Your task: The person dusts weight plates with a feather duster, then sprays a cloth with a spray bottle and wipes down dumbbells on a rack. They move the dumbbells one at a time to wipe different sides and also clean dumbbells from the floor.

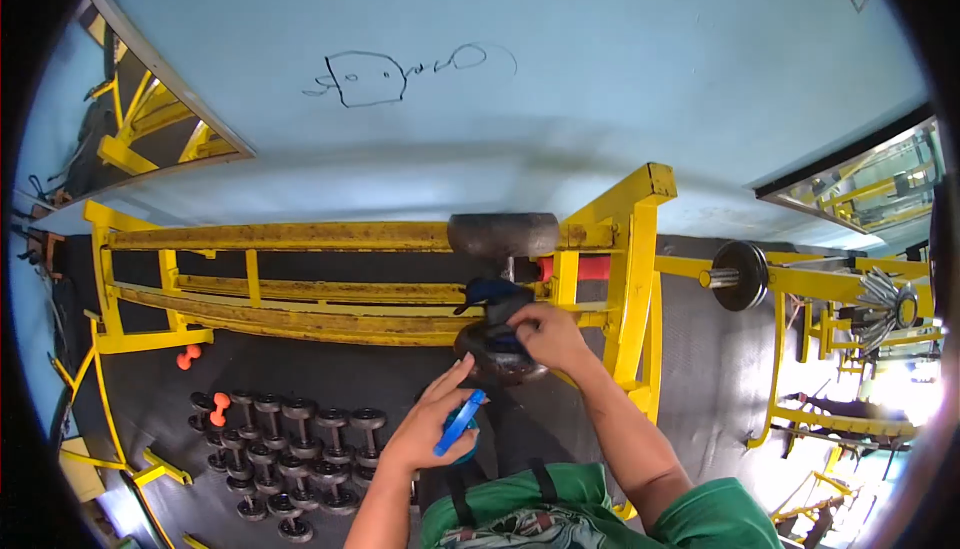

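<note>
Right hand (545,334) presses a dark cloth (497,299) onto the big dumbbell (500,294) on the yellow rack (300,239), frame centre; fingers curled shut over the cloth. Left hand (435,424) lower centre, fingers loosely closed on a blue spray bottle (460,421). Small dumbbells (290,449) on the floor, lower left. Risk: hard wiping could roll the dumbbell off the rail toward the feet.

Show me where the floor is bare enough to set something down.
Bare dark rubber floor mat lies right of the yellow steel rack, toward the black plate-loaded bar. A smaller patch sits between the rack's lower rail and the rows of grey metal dumbbells, which crowd the lower left.
</note>
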Available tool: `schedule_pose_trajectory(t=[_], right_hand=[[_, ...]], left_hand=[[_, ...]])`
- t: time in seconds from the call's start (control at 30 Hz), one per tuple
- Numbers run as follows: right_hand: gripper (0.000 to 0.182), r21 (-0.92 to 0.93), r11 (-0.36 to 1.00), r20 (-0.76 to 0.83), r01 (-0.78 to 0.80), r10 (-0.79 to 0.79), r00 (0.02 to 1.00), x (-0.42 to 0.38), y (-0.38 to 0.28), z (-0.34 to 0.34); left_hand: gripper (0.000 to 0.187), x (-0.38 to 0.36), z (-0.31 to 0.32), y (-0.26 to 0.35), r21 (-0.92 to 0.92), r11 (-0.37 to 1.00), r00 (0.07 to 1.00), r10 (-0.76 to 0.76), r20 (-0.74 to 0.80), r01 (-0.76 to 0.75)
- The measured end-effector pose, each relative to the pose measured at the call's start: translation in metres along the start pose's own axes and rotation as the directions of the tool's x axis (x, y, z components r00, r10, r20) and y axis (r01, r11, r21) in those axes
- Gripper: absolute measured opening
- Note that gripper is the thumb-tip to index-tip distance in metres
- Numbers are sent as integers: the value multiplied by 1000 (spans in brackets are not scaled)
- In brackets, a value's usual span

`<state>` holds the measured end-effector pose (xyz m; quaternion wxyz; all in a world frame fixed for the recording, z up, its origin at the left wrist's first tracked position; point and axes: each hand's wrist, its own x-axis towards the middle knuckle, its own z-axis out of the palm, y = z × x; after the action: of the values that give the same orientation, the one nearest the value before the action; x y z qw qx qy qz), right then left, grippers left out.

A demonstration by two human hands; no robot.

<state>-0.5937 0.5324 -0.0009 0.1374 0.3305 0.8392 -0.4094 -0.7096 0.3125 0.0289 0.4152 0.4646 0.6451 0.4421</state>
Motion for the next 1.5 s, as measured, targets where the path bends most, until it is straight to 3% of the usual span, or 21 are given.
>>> schedule_pose_trajectory(t=[0.07,0.13,0.23,0.27,0.33,0.47,0.53,0.6,0.67,0.73,0.77,0.87,0.97,1.03,1.13,1.23,1.3,1.33,1.4,1.43,1.5], right_hand=[[36,364,914,-623,177,98,776,25,8,13],[51,447,845,-628,295,61,776,51,4,22],[60,379,910,-227,-169,268,936,49,-7,10],[60,379,908,-222,-178,276,935,44,6,5],[56,74,994,228,-82,63,972,34,40,-9],[38,-33,999,9,11,-11,1000,18,36,-55],[33,126,978,-173,165,-142,975,16,58,-23],[32,109,954,6,279,-281,960,7,69,6],[30,51,898,-51,438,-436,899,17,99,20],[29,-67,995,-76,80,-85,993,24,88,9],[30,-381,805,204,454,-406,891,35,86,6],[30,-221,894,263,391,-331,906,6,0,-29],[29,-136,823,237,552,-514,825,29,-24,1],[28,-202,737,526,645,-474,706,62,-35,28],[28,-123,876,553,467,-330,765,65,-44,11],[25,478,787,235,390,-543,806,34,15,-45],[45,723,669,-128,171,-114,985,12,50,-44],[45,720,673,-121,172,-123,985,12,50,-29],[69,557,820,-433,131,152,889,25,29,12],[85,717,660,-358,224,74,931,39,11,29],[84,461,871,-477,167,85,875,67,-3,47]], left_hand=[[44,8,5,7,5,1000,1000,-14,-24,14],[44,11,11,14,-38,999,1000,-27,5,28],[47,20,15,22,-56,996,997,-75,3,75],[49,22,18,24,-88,992,995,-95,6,95],[49,25,25,24,-50,993,994,-105,39,106],[51,31,27,31,4,986,984,-164,66,164],[51,32,27,29,45,984,981,-174,83,170],[51,32,28,30,85,983,979,-174,107,165],[50,32,29,31,69,980,978,-191,88,185],[50,29,32,29,71,982,979,-182,89,176],[50,30,33,27,76,985,983,-162,83,156],[49,27,38,24,59,996,996,-75,48,72],[48,22,41,26,-84,977,981,-194,27,195],[48,18,45,16,-168,966,979,-203,-16,197],[47,12,47,16,-116,982,974,-165,-153,148],[47,6,41,9,-195,974,964,-159,-211,118],[44,7,35,4,-288,954,958,-155,-242,82],[44,9,30,5,-290,954,954,-158,-254,80],[56,19,17,12,-26,999,992,-36,-118,33],[56,24,14,17,-20,999,992,-33,-118,31],[53,36,7,25,-68,994,984,-99,-146,90]])
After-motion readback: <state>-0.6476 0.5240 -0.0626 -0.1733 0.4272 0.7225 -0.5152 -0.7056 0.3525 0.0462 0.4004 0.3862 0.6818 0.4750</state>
